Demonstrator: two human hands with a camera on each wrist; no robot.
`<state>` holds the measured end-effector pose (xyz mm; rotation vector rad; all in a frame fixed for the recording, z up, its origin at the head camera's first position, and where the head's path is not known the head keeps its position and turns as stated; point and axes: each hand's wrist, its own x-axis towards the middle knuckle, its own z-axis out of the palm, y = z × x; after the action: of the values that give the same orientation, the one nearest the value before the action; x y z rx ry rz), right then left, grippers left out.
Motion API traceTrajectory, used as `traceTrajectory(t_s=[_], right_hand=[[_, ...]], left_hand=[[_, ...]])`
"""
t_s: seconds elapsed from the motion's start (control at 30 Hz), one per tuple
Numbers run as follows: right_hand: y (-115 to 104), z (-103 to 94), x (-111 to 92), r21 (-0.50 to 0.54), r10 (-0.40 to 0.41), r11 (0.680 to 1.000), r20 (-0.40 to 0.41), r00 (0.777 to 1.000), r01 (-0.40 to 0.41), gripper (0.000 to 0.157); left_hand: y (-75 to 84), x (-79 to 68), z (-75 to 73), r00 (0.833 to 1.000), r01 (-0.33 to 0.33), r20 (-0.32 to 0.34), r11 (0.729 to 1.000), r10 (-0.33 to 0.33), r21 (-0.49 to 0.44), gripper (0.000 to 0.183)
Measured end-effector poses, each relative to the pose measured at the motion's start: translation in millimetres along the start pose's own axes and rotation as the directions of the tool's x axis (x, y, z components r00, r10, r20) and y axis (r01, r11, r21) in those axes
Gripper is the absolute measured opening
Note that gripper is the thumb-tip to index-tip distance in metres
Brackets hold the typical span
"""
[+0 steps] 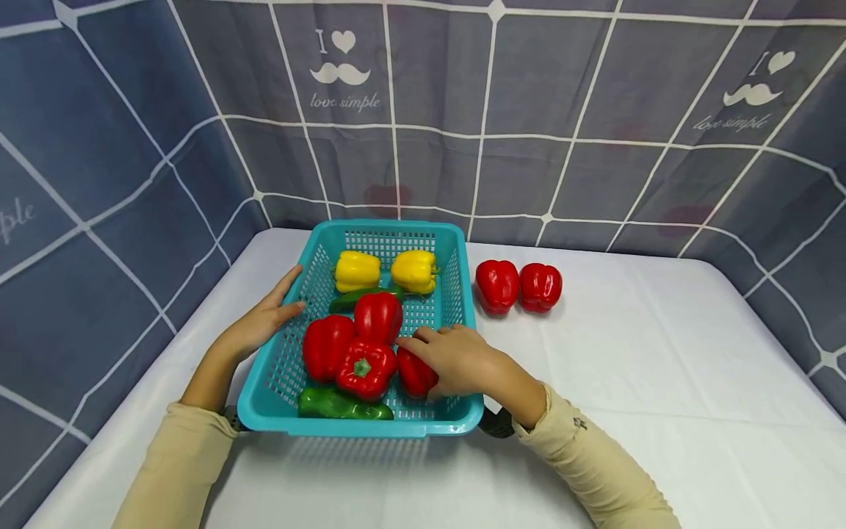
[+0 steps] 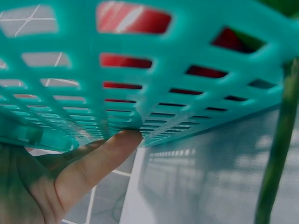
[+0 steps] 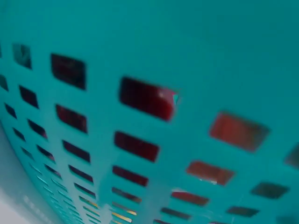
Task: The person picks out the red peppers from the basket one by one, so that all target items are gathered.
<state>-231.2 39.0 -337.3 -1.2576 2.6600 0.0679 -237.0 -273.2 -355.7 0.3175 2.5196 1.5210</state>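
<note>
A teal plastic basket (image 1: 472, 316) stands on the white table. Inside its right front part, my right hand (image 1: 456, 360) holds a red bell pepper (image 1: 415, 376), fingers and thumb curled round it. My left hand (image 1: 261, 319) rests with extended fingers against the basket's left side; in the left wrist view its thumb (image 2: 100, 165) touches the slotted wall from outside. Other red bell peppers (image 1: 378, 317) cluster beside the held one. A green pepper (image 1: 344, 404) lies at the front. In the right wrist view, the basket wall (image 3: 210, 60) hides the right hand's grip.
Two yellow bell peppers (image 1: 357, 272) sit at the back of the basket, with another green pepper (image 1: 346, 301) just in front. Outside, to the basket's right, two red bell peppers (image 1: 497, 286) stand side by side on the table (image 1: 648, 353). A grey checked cloth (image 1: 436, 81) hangs behind.
</note>
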Motion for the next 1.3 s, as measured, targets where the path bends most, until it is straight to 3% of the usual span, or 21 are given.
traceTrajectory(t_s=[0.2,0.3,0.47,0.67,0.83,0.97,1.07,1.3], right_hand=[[8.8,-4.2,-4.6,0.138,-0.05,0.989,-0.034,0.998,0.054,0.085],[16.0,-7.0,-8.2,0.236,-0.069,0.968,-0.06,0.996,0.081,0.085],[28.6,-12.9,-15.5,0.316,-0.106,0.937,-0.139,0.985,0.145,0.087],[42.9,-22.4,-22.7,0.429,-0.126,0.872,-0.267,0.956,0.235,0.085],[55.6,-29.2,-27.8,0.482,-0.127,0.819,-0.377,0.918,0.311,0.081],[67.7,-33.3,-33.6,0.499,-0.109,0.79,-0.458,0.882,0.356,0.081],[79.3,-34.5,-39.1,0.526,-0.082,0.767,-0.489,0.869,0.368,0.08],[110.0,-32.4,-50.6,0.641,0.031,0.688,-0.495,0.869,0.341,0.076]], left_hand=[[-0.7,-0.1,1.8,1.0,-0.003,0.002,1.0,0.003,-0.002,0.071],[-0.8,0.6,1.6,1.0,-0.004,0.004,1.0,0.004,-0.002,0.071],[-0.6,1.5,0.1,1.0,-0.008,0.013,1.0,0.008,-0.018,0.071],[0.0,0.7,-0.8,1.0,-0.012,0.022,0.999,0.013,-0.034,0.072],[-0.6,-0.1,-0.9,1.0,-0.007,0.026,0.999,0.008,-0.036,0.071],[-2.8,0.6,-0.3,1.0,-0.002,0.029,0.999,0.003,-0.039,0.071],[-4.1,1.1,0.1,1.0,0.002,0.026,1.0,-0.001,-0.031,0.071],[-3.4,0.1,0.0,1.0,-0.004,0.022,1.0,0.004,-0.022,0.071]])
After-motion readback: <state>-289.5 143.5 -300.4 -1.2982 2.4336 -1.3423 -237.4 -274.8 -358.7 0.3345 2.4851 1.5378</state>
